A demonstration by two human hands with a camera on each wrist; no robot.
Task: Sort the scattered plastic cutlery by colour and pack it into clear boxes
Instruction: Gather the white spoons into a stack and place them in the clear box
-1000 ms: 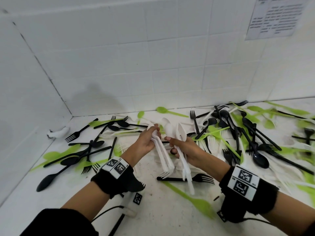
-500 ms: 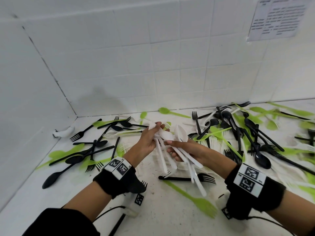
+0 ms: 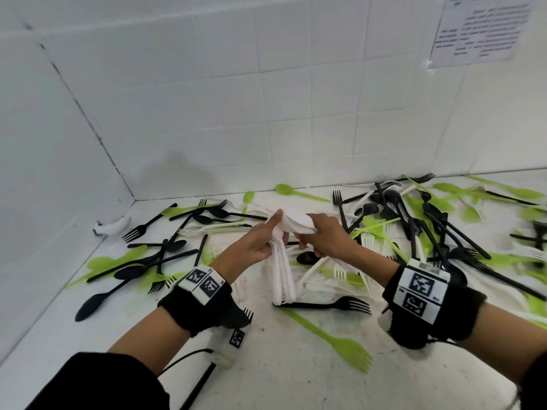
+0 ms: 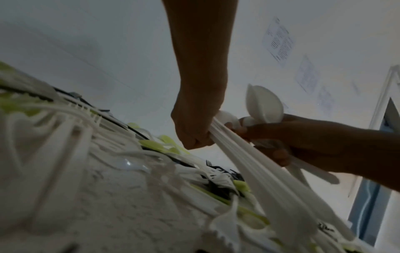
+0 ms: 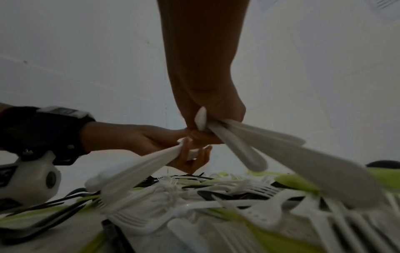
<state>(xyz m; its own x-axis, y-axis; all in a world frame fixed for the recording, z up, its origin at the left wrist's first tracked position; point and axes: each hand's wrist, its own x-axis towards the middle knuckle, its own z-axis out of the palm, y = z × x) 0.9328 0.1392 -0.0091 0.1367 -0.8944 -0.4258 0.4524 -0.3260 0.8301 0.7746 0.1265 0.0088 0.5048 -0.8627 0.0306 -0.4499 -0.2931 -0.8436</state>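
Left hand [image 3: 254, 244] grips bunch of white plastic cutlery [image 3: 282, 270] above white worktop [image 3: 296, 377] centre | right hand [image 3: 324, 236] grips white plastic spoons [image 3: 296, 223], now pressed against that bunch, earlier apart | whites merging; no clear box in view

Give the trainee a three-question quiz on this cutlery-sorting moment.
1. True or false: the left hand grips a bundle of white cutlery.
2. Which colour does the right hand hold? A) green B) white C) black
3. Fill in: the fork lying nearest the camera on the counter is ____.

Key: 1 true; 2 B; 3 green.
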